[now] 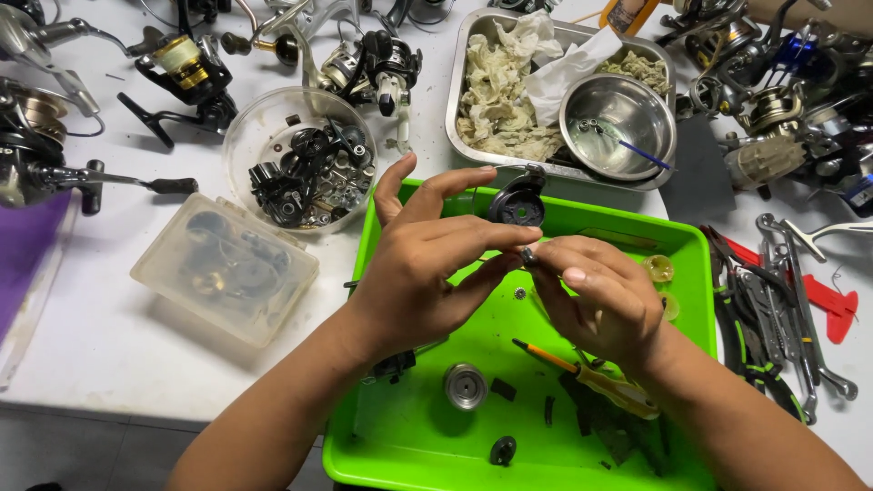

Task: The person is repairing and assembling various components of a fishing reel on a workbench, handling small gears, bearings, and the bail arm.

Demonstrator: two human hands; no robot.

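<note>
I see a small dark metal part [527, 255] pinched between the fingertips of both hands, above the middle of the green tray [400, 436]. My left hand [423, 273] closes thumb and forefinger on it, the other fingers spread upward; my right hand [596, 295] meets it from three o'clock, fingers curled and pressed to the same piece. Just at twelve o'clock of the pinch sits a black reel housing [516, 202], at the tray's far edge; I cannot tell whether a finger touches it.

Below the hands, at six o'clock, the tray holds a round silver spool [466, 385], a screwdriver with an orange and yellow handle [591, 375], and small black pieces [503, 449]. A tiny gear [519, 294] lies just under the pinch.

Outward on the white surface [100, 336]: at ten o'clock a clear round bowl of dark parts [300, 164], at nine o'clock a cloudy plastic box [225, 268]. At one o'clock a steel pan [464, 91] holds rags and a steel bowl [618, 123]. At three o'clock lie pliers and wrenches [782, 309]. Fishing reels [182, 73] crowd the far edge.
</note>
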